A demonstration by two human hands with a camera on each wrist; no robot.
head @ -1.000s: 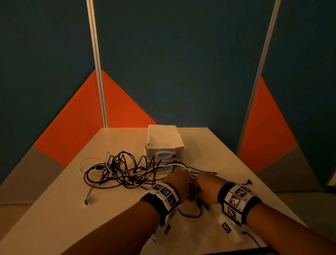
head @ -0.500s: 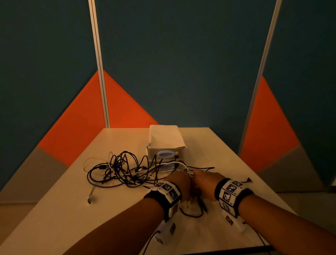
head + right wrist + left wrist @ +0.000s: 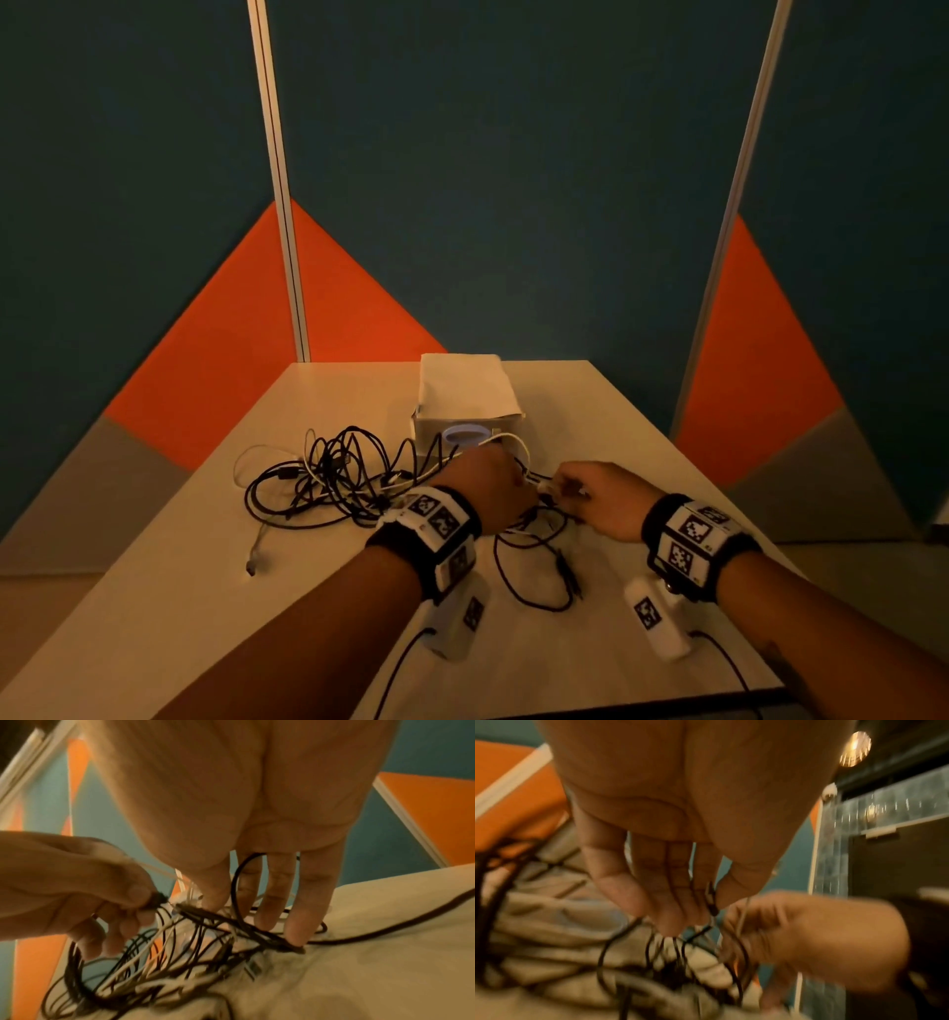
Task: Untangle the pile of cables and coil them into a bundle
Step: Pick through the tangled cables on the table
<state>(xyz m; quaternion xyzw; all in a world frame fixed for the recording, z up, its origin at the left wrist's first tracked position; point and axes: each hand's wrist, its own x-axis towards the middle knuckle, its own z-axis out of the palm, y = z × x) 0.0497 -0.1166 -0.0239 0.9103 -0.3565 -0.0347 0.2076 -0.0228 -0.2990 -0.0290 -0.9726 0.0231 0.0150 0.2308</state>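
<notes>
The left hand (image 3: 488,485) sits at the lower centre of the head view, thumb and forefinger pinching a dark plug end (image 3: 156,900) of the cables. Just to its right, almost touching, the right hand (image 3: 601,496) has its fingers (image 3: 295,925) reaching down into the strands, pressing a black cable (image 3: 257,931) against the worktop (image 3: 154,616); whether it truly grips that strand I cannot tell. The pile of cables (image 3: 339,473), black and white loops in a tangle, spreads from the hands towards the left of the frame. One loose black loop (image 3: 534,575) lies below the hands, nearer the lower edge. A pale box (image 3: 464,395) stands just above the hands, behind the tangle
</notes>
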